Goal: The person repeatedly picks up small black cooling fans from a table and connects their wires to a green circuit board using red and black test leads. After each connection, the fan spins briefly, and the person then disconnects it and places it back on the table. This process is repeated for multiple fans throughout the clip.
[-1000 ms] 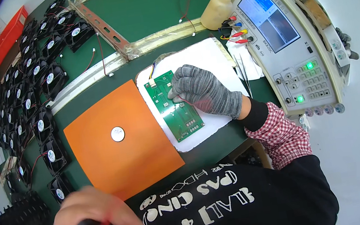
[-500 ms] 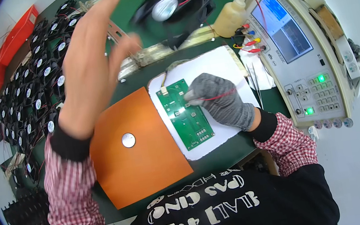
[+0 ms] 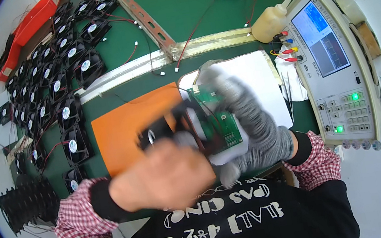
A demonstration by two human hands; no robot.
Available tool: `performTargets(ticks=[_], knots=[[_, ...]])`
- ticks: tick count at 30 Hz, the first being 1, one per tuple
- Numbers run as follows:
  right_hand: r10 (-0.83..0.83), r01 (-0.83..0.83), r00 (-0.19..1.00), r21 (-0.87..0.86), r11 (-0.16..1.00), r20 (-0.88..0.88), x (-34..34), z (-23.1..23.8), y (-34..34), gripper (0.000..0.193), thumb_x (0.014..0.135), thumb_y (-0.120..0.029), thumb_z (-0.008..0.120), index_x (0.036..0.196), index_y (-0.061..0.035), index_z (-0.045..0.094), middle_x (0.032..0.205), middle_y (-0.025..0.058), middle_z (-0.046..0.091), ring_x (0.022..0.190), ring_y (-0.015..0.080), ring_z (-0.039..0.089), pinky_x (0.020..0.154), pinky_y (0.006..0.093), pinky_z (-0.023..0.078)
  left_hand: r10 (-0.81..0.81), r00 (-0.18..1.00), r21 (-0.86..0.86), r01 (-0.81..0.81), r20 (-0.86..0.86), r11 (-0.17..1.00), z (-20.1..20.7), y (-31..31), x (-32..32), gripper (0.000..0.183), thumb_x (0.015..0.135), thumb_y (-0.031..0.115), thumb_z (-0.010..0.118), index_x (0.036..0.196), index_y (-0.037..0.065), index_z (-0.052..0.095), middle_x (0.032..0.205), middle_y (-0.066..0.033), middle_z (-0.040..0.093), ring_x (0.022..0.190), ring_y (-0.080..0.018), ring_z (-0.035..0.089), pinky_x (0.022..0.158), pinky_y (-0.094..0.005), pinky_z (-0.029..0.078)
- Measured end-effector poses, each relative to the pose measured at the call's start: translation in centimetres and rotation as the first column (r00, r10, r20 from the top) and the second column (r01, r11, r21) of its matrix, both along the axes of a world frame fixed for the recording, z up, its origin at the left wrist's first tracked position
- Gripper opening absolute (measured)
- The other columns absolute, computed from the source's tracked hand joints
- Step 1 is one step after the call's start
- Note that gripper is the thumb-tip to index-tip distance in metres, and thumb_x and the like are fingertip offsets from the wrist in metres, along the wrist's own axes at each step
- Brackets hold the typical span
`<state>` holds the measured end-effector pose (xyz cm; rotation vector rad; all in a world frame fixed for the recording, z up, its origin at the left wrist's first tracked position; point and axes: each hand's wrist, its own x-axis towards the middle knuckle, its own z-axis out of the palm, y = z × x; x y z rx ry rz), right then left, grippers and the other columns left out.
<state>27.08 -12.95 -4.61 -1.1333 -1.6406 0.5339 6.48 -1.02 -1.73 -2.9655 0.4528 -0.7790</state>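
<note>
The bare left hand (image 3: pixel 164 175) is curling into a loose fist just above the person's chest, its back turned to the camera, and it is gripping a black cooling fan (image 3: pixel 172 127) that is blurred. The right hand (image 3: pixel 251 124), wearing a grey knit glove, is lying with fingers stretched along a green circuit board (image 3: pixel 218 122) and is pressing on it; whether it is gripping the board I cannot tell. The fan is touching the board's left edge, above an orange mat (image 3: pixel 122 129) and a white sheet (image 3: pixel 259 78). Both are lying on a green bench (image 3: pixel 184 15). Many black fans (image 3: pixel 53 86) are standing in rows at the left, and a grey test instrument (image 3: pixel 336 61) with a blue screen is standing at the right.
</note>
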Motion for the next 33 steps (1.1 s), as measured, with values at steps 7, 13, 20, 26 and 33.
performTargets(ticks=[7,13,20,26,33], knots=[[0.143,-0.132,0.988,-0.172,0.976,0.054,1.4,-2.2,-1.7,0.034,0.086,-0.015,0.069,0.118,-0.0061,0.060,0.112,0.0102,0.058,0.097,0.0240,0.059,0.083,0.0363,0.051,0.681,0.535,0.021,-0.794,0.500,0.608,1.6,4.9,-5.0,0.013,0.085,0.004,0.062,0.073,0.000,0.058,0.110,-0.0123,0.057,0.099,-0.0237,0.058,0.085,-0.0347,0.046],[-0.185,0.162,0.982,-0.373,0.913,-0.027,3.8,-2.7,-0.3,0.013,0.081,-0.002,0.071,0.094,-0.0022,0.071,0.086,0.0073,0.066,0.083,0.0165,0.064,0.079,0.0279,0.051,0.691,0.676,-0.396,-0.578,0.258,0.713,0.8,3.5,-4.2,0.016,0.084,-0.007,0.053,0.069,-0.008,0.051,0.129,-0.0224,0.055,0.123,-0.0331,0.054,0.110,-0.0478,0.035],[-0.263,0.284,0.958,-0.257,0.924,0.112,3.4,-5.2,1.4,0.014,0.078,-0.009,0.075,0.089,-0.0032,0.069,0.093,0.0082,0.065,0.089,0.0191,0.064,0.083,0.0309,0.051,0.271,0.862,-0.523,-0.481,-0.428,0.703,-1.9,0.2,-1.8,0.051,0.064,0.002,0.077,0.110,0.004,0.054,0.135,-0.0184,0.047,0.132,-0.0391,0.041,0.112,-0.0506,0.027],[-0.179,0.230,0.951,-0.191,0.954,0.253,3.5,-5.2,2.0,0.018,0.074,-0.007,0.077,0.089,-0.0035,0.068,0.091,0.0084,0.061,0.088,0.0220,0.062,0.085,0.0322,0.050,0.344,0.835,-0.417,-0.521,-0.429,0.745,-3.1,1.6,-1.7,0.100,0.049,0.021,0.090,0.136,0.005,0.045,0.125,-0.0163,0.049,0.112,-0.0363,0.046,0.099,-0.0459,0.036],[-0.147,0.149,0.989,-0.282,0.948,0.030,4.1,-5.7,1.2,0.019,0.074,-0.006,0.078,0.089,-0.0016,0.067,0.095,0.0050,0.062,0.091,0.0179,0.062,0.085,0.0309,0.051,0.365,0.865,-0.425,-0.491,-0.344,0.761,-3.9,1.5,-1.5,0.092,0.055,0.028,0.089,0.131,0.001,0.047,0.115,-0.0165,0.050,0.106,-0.0348,0.047,0.093,-0.0439,0.039]])
